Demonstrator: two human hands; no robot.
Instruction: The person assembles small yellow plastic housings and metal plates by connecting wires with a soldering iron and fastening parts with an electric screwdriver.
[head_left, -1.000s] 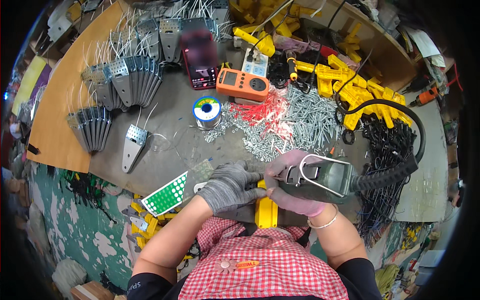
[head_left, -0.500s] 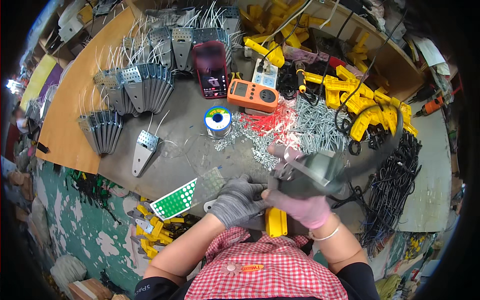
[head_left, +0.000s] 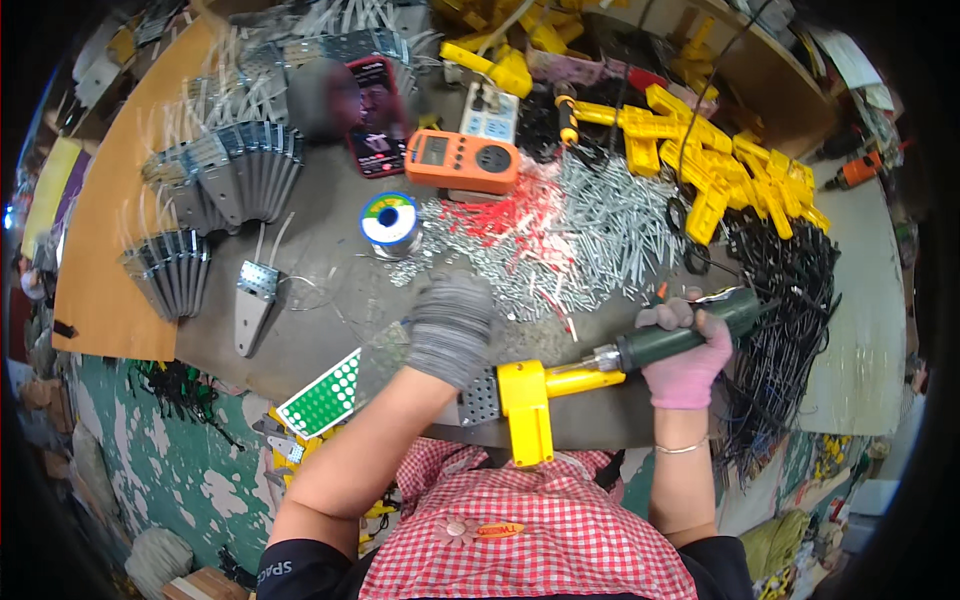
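At the near edge of the bench [head_left: 330, 228], a T-shaped yellow plastic housing [head_left: 528, 428] is laid with its block overhanging the rim and its arm pointed right; a perforated grey metal plate [head_left: 479, 402] is seen against its left side. A dark green power screwdriver [head_left: 660, 345] is gripped around its barrel by the right hand [head_left: 688, 345], gloved in pink and grey, seemingly so that its silver nose can be lined up with the arm; whether the two touch cannot be told. The left hand [head_left: 450, 322], in ribbed grey knit, is bent over the near fringe of the loose hardware; its fingertips are hidden, so whether anything is held cannot be told. To its left, a green panel [head_left: 325, 392] with white dots is set along the near edge. Farther in, shiny steel screws [head_left: 625, 225] are heaped beside thin red and white wires [head_left: 505, 215], probably for easy reach, and a solder spool [head_left: 390, 222] is stood upright. Toward the far edge, an orange boxy meter [head_left: 462, 160], jumbled yellow housings [head_left: 690, 165] and fanned, tapering metal plates [head_left: 245, 175] are placed.
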